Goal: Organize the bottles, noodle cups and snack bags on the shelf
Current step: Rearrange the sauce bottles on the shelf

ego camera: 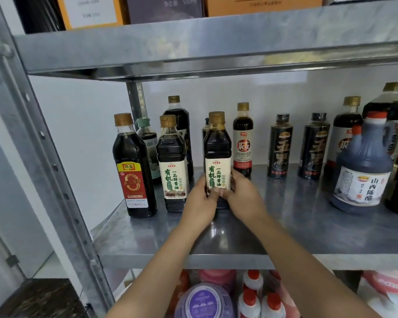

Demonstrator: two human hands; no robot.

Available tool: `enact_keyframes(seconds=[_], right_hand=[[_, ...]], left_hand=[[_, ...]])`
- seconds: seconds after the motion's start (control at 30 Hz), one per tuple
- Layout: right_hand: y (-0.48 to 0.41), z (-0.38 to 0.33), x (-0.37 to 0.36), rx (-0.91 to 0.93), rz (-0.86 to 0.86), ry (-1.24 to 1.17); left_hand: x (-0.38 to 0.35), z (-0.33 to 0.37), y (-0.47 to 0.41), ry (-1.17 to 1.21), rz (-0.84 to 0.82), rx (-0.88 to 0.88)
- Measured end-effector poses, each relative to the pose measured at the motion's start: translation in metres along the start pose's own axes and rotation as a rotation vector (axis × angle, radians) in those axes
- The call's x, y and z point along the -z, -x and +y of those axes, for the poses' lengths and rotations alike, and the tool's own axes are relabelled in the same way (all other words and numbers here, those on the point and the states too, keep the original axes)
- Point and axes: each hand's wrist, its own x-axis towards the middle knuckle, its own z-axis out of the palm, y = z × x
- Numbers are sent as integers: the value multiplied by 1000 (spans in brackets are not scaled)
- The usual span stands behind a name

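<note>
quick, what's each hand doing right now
Left hand: closed on the cream-label soy sauce bottle.
Right hand: closed on the same bottle.

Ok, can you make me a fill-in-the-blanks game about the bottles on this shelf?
1. Both hands, left hand and right hand, hold one ____.
2. The jug with a handle has a ____ cap.
3. The held bottle has a cream label, like the bottle on its ____.
4. The vinegar bottle at the far left has a ____ label.

Missing words: bottle; red; left; red
</note>
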Motion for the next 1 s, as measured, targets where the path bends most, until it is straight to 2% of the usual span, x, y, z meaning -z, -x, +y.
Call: enact_keyframes(seconds=[0.37,0.6,1.0], right_hand=[[2,0,-2,19,23,59],[0,-1,-7,13,21,35],[1,5,-13,-2,51,-34]], left_hand=[[-3,-2,-2,25,28,-6],[2,0,-5,68,6,26],[4,-7,2,9,-64,-12]])
